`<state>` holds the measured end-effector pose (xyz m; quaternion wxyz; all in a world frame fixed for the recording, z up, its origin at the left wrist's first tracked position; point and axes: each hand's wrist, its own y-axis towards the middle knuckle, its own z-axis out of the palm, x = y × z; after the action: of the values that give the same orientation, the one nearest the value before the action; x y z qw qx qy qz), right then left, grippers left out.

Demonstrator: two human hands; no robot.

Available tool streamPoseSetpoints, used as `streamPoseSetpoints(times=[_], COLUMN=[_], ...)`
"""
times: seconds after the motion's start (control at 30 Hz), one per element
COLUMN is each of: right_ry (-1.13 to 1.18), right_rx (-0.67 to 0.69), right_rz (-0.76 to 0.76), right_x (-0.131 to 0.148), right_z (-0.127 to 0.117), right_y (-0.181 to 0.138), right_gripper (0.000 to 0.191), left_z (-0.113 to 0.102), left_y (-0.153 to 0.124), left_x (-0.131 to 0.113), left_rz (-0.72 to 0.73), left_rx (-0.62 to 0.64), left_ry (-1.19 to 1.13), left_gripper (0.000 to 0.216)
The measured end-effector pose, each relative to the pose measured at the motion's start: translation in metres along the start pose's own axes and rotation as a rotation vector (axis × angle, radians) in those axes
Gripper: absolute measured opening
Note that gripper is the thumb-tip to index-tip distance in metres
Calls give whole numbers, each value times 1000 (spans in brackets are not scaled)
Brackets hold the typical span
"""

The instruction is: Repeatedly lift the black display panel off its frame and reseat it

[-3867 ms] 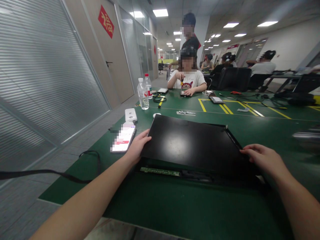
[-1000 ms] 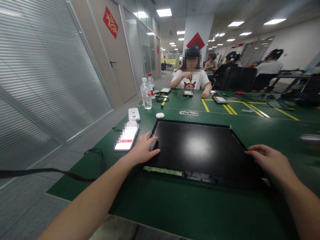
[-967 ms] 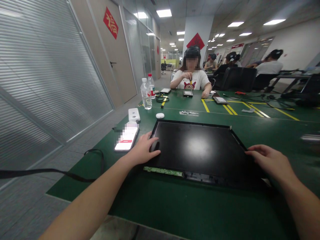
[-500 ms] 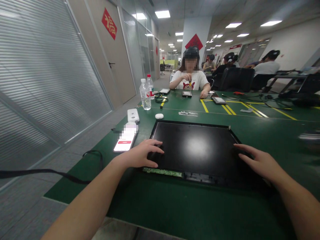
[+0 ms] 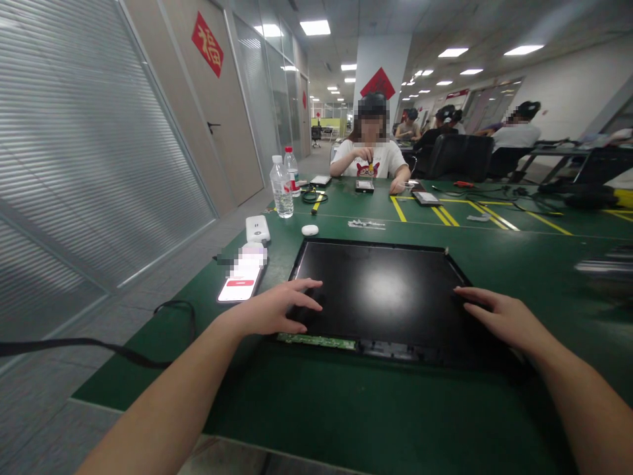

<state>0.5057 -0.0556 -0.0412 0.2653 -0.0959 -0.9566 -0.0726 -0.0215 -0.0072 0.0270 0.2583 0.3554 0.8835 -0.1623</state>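
Note:
A black display panel (image 5: pixel 386 290) lies face up in its thin frame on the green table mat (image 5: pixel 346 409). Along its near edge a strip of green circuit board (image 5: pixel 316 341) is exposed. My left hand (image 5: pixel 289 307) is spread over the panel's left edge, fingers apart and thumb near the board. At the right edge rests my right hand (image 5: pixel 499 316), fingers stretched out and apart, their tips on or just above the frame. Neither hand grips anything.
Left of the panel lie a lit phone (image 5: pixel 241 280), a white power bank (image 5: pixel 258 228) and a white earbud case (image 5: pixel 310 230). Farther back stand two water bottles (image 5: pixel 282 188). Across the table a person (image 5: pixel 368 158) works on a small device (image 5: pixel 364 186). Cables (image 5: pixel 514 194) lie at the far right.
The view has turned slightly right, so everything sits a little farther left. Both hands keep nearly the same place on the panel.

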Motion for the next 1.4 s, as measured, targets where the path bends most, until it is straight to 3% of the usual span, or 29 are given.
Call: streamPoseSetpoints(times=[0.5, 0.67, 0.87, 1.03, 1.4], right_ry=[54, 23, -115, -130, -87], right_rx=[-17, -103, -199, -152, -84], right_rz=[-6, 65, 107, 169, 238], right_x=[6, 8, 0, -3, 1], right_z=[-2, -10, -14, -13, -13], right_y=[-3, -4, 2, 6, 7], right_gripper=[47, 44, 41, 40, 45], left_z=[1, 4, 10, 12, 11], left_y=[0, 5, 16, 20, 23], left_x=[3, 15, 31, 37, 26], left_rz=[-36, -125, -335, -431, -377], left_rx=[8, -161, -379, -332, -386], left_ry=[-26, 70, 252, 295, 234], left_gripper=[54, 59, 61, 44, 40])
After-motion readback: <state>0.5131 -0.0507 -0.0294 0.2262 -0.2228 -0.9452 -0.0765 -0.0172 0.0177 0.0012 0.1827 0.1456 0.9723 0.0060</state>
